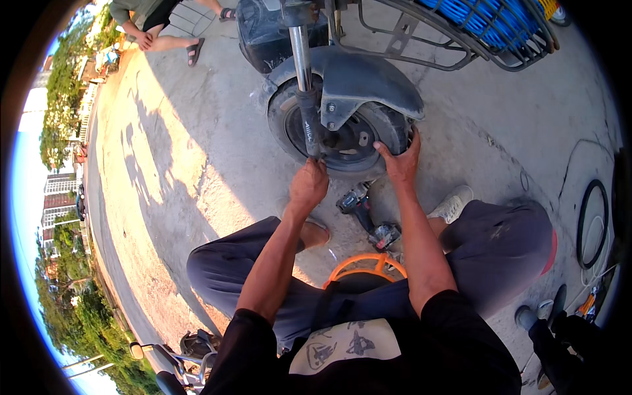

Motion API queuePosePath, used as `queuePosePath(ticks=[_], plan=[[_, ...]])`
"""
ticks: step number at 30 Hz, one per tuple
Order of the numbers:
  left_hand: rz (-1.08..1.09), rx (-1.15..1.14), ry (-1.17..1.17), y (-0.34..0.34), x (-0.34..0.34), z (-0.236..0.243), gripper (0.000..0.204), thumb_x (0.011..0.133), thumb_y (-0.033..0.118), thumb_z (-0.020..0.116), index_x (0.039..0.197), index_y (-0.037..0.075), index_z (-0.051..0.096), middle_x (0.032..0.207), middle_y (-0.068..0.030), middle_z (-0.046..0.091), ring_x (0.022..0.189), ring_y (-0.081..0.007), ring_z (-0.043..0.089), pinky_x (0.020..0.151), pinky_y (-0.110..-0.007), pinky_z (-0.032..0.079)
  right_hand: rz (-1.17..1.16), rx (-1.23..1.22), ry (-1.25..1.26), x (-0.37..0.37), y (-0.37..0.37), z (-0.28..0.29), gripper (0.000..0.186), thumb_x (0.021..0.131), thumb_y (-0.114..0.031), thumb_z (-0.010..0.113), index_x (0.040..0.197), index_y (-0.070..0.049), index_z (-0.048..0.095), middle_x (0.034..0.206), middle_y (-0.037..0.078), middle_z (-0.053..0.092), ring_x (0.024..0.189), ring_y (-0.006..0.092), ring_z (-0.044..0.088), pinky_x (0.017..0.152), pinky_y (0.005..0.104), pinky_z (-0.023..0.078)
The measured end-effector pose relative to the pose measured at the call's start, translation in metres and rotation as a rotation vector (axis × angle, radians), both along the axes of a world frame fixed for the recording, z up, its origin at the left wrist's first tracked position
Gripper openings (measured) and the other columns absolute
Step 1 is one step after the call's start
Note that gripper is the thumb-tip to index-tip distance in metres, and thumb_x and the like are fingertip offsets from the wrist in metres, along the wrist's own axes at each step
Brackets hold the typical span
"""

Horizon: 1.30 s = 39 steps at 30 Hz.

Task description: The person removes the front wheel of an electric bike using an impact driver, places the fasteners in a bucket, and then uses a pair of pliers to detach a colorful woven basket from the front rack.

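Observation:
A two-wheeler's front wheel with a dark tyre and black rim is in front of me, under a worn dark mudguard. The silver-and-black front fork runs down beside it. My left hand is closed at the fork's lower end near the axle; what its fingers hold is hidden. My right hand grips the tyre's right side, thumb toward the rim. Below the wheel, between my arms, a dark cordless power tool lies on the concrete.
An orange-framed seat is under me. A metal basket holds blue coiled material. A seated person's legs are at upper left, another person's feet at lower right. A black ring and hoses lie right; another two-wheeler stands lower left.

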State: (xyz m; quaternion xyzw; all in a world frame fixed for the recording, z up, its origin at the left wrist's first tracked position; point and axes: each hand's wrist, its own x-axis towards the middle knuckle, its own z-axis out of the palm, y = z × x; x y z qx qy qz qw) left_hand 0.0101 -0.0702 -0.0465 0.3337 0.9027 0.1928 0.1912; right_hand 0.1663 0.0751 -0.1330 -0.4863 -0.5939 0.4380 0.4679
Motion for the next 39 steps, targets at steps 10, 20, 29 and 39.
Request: queuePosePath(ticks=[10, 20, 29, 39], plan=[[-0.134, -0.159, 0.199, -0.002, -0.004, 0.014, 0.045, 0.099, 0.038, 0.048, 0.084, 0.001, 0.067, 0.081, -0.03, 0.066, 0.079, -0.0486, 0.065, 0.072, -0.057, 0.05, 0.048, -0.486, 0.399, -0.01, -0.025, -0.038, 0.09, 0.065, -0.032, 0.092, 0.132, 0.005, 0.045, 0.119, 0.02, 0.062, 0.109, 0.0301, 0.059, 0.098, 0.0371, 0.043], [-0.11, -0.081, 0.099, -0.01, -0.008, 0.0, 0.041, 0.099, 0.036, 0.047, 0.088, 0.0, 0.062, 0.083, -0.0314, 0.065, 0.08, -0.051, 0.063, 0.073, -0.059, 0.048, 0.07, -0.389, 0.158, -0.008, 0.012, -0.012, 0.091, 0.062, -0.038, 0.092, 0.126, 0.006, 0.046, 0.118, 0.02, 0.059, 0.109, 0.0317, 0.058, 0.097, 0.0382, 0.043], [-0.121, -0.194, 0.059, 0.001, -0.002, 0.024, 0.037, 0.098, 0.032, 0.048, 0.095, -0.002, 0.061, 0.09, -0.0316, 0.065, 0.088, -0.0491, 0.063, 0.077, -0.057, 0.048, 0.12, -0.506, 0.32, 0.003, -0.022, -0.018, 0.08, 0.067, -0.03, 0.09, 0.126, 0.003, 0.049, 0.12, 0.02, 0.061, 0.112, 0.0285, 0.058, 0.097, 0.0375, 0.043], [-0.111, -0.228, 0.375, 0.022, 0.011, 0.013, 0.027, 0.093, 0.027, 0.056, 0.091, 0.002, 0.066, 0.09, -0.0221, 0.07, 0.088, -0.0416, 0.068, 0.073, -0.054, 0.051, 0.016, -0.202, 0.278, -0.005, 0.004, 0.033, 0.096, 0.063, -0.041, 0.091, 0.134, 0.003, 0.044, 0.13, 0.024, 0.053, 0.12, 0.035, 0.053, 0.102, 0.0415, 0.041]])
